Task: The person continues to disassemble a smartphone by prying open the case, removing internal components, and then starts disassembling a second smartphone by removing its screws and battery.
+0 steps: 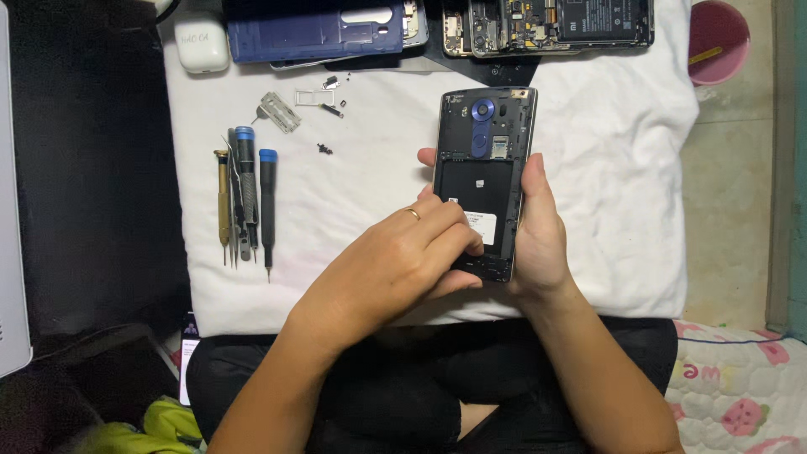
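An opened dark phone (pixel 481 160) with its back cover off lies lengthwise on a white cloth (pixel 370 168); a blue ring sits near its top and a white label in the battery bay. My right hand (pixel 538 231) grips the phone's right edge, with a fingertip showing at the left edge. My left hand (pixel 403 261), a ring on one finger, rests over the phone's lower part, fingertips pressing into the battery bay near the label.
Several screwdrivers (pixel 248 197) lie in a row on the left of the cloth. Small screws, a SIM tray and a metal plate (pixel 280 112) lie above them. A blue back cover (pixel 315 34), a white case (pixel 202 44), other opened phones (pixel 555 23) and a pink cup (pixel 717 40) sit at the far edge.
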